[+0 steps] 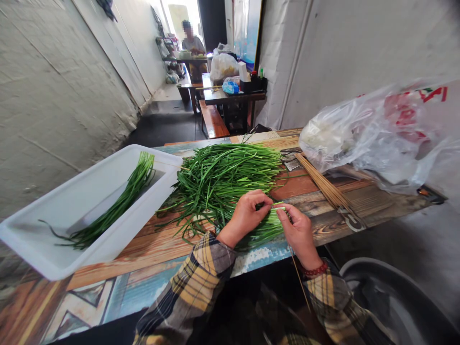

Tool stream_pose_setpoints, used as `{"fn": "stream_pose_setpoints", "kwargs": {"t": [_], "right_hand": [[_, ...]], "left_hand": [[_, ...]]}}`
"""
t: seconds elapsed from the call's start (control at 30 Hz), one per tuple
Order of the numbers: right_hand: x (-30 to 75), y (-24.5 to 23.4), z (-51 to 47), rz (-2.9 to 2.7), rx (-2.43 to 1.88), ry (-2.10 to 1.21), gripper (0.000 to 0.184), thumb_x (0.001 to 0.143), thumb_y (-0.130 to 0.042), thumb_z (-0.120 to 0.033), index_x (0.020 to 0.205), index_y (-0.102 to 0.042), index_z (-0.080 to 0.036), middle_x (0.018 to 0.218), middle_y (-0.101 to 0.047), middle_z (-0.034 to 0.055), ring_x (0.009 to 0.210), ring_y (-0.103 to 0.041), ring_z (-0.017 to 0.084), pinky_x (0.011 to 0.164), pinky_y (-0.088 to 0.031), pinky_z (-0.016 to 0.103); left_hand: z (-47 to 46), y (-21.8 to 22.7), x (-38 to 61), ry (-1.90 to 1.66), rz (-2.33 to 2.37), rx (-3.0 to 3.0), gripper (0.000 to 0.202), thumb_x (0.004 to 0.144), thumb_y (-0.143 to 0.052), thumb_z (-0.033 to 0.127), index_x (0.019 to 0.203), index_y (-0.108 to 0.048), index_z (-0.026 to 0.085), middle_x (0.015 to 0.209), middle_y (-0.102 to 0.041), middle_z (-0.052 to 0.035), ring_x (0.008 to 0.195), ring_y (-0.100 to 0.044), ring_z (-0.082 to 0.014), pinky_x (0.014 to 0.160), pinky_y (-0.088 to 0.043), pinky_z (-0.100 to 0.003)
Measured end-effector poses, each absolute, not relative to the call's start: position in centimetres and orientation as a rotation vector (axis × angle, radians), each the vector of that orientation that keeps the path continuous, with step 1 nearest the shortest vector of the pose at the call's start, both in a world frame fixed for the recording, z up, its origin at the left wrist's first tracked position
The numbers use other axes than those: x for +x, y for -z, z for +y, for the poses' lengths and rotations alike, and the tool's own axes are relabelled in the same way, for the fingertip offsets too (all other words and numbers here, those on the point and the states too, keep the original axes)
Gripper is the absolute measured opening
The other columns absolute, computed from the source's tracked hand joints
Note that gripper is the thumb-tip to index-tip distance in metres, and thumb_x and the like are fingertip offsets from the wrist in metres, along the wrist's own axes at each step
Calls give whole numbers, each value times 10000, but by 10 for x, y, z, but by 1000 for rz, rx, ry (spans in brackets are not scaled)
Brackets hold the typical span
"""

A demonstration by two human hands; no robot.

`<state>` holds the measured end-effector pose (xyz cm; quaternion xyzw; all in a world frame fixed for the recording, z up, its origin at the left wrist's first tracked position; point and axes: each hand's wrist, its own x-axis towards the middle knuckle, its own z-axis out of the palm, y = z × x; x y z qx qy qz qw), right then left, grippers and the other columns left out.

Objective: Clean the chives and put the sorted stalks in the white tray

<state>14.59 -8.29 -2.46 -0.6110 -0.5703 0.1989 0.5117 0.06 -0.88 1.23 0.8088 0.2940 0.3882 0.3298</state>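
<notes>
A large pile of green garlic chives (233, 167) lies on the wood-patterned table, pale stem ends to the right. At its near edge my left hand (247, 213) is closed in a pinch on the pale chive ends. Close beside it, my right hand (298, 232) is closed too, thumb and fingers at the same stem ends. A thin wooden skewer (300, 278) slants down from below the right palm; its upper part is hidden by the hand. To the left, a white plastic tub (89, 177) holds a bunch of chives (118, 206), apparently on a skewer.
A bundle of wooden skewers (319, 182) lies at the right, beside a clear plastic bag (377, 134) with red print. Below the table's right edge stands a grey bin (398, 282). Farther off are another table (215, 96), a bench (213, 120) and a seated person (192, 43).
</notes>
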Motion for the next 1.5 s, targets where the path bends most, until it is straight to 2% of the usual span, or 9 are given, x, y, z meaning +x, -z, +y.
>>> {"fn": "stream_pose_setpoints", "kwargs": {"t": [0.1,0.2,0.3,0.43,0.77,0.93,1.13,1.33,1.5], "right_hand": [[146,29,-81,-1328,-1454,-498,251,883,-522,-398,973,-641,-196,904,-702,50,818,-649,196,764,-495,314],[145,32,-81,-1259,-1433,-517,323,868,-551,-395,1111,-593,-187,977,-679,69,818,-633,186,737,-493,303],[145,32,-82,-1251,-1445,-523,364,868,-555,-394,1169,-573,-191,866,-660,45,699,-593,163,648,-475,281],[145,33,-82,-1254,-1439,-505,335,871,-556,-390,1141,-581,-193,785,-617,18,641,-540,144,612,-447,267],[144,34,-82,-1235,-1370,-517,256,867,-562,-360,1074,-550,-210,928,-614,33,713,-557,141,680,-455,276],[145,33,-82,-1262,-1403,-539,242,875,-549,-350,1076,-550,-216,819,-598,1,647,-533,129,635,-442,263],[144,37,-79,-1214,-1333,-554,187,858,-571,-363,971,-547,-216,907,-621,32,862,-614,171,820,-474,318],[146,39,-79,-1233,-1378,-515,166,862,-567,-366,931,-557,-216,851,-621,23,817,-611,165,779,-480,306],[147,40,-79,-1247,-1422,-492,188,854,-569,-393,907,-572,-212,800,-625,18,763,-601,166,729,-481,299]], "left_hand": [[-9,-12,0,-1014,758,2138,124,789,-575,115,722,-665,169,722,-627,-25,725,-572,-140,693,-435,-254],[-9,-12,0,-998,753,2147,129,793,-568,113,722,-660,167,723,-622,-26,727,-569,-142,696,-433,-256],[-9,-13,0,-976,747,2152,134,794,-557,102,728,-654,166,739,-622,-27,747,-570,-143,711,-434,-256],[-9,-13,-1,-972,732,2156,132,797,-543,97,755,-652,158,754,-623,-28,754,-568,-142,712,-432,-253],[-8,-13,-1,-943,662,2165,156,804,-527,83,765,-661,153,780,-638,-38,779,-575,-147,737,-438,-259],[-11,-17,-3,-902,651,2151,156,820,-525,112,795,-674,154,792,-655,-40,775,-587,-144,734,-448,-253],[-1,-20,-11,-1093,933,1974,159,830,-540,146,864,-694,160,833,-688,-40,793,-616,-141,733,-459,-247],[17,-12,-24,-1338,1271,1879,159,844,-528,163,850,-686,153,788,-674,-32,714,-597,-130,655,-443,-240],[18,-8,-23,-1201,1333,2248,179,868,-511,165,914,-683,179,859,-661,-45,837,-579,-164,766,-442,-287]]}}
